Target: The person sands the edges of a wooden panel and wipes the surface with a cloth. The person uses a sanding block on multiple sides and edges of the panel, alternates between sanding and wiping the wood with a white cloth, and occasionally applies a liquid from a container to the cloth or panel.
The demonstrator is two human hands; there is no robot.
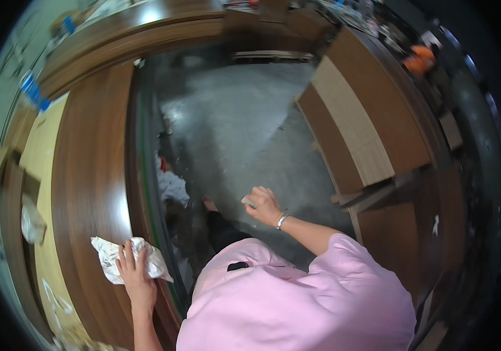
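Note:
My left hand [137, 275] presses a crumpled white rag [109, 257] onto a glossy brown wood panel [89, 175], its fingers lying over the cloth. The rag has faint grey marks and hangs partly over the panel's right edge. Out over the floor, my right hand [264, 207] is curled around a small pale object [249, 202]. Most of that object is hidden in the fingers, so its kind does not show. A silver band circles the right wrist.
Grey concrete floor [233, 117] lies ahead. Brown boards [373, 99] stand along the right, one with a lighter strip. White cloths [172, 188] lie below the panel. A blue bottle-like container [33, 90] is at the far left. More long brown panels [145, 44] lie at the back.

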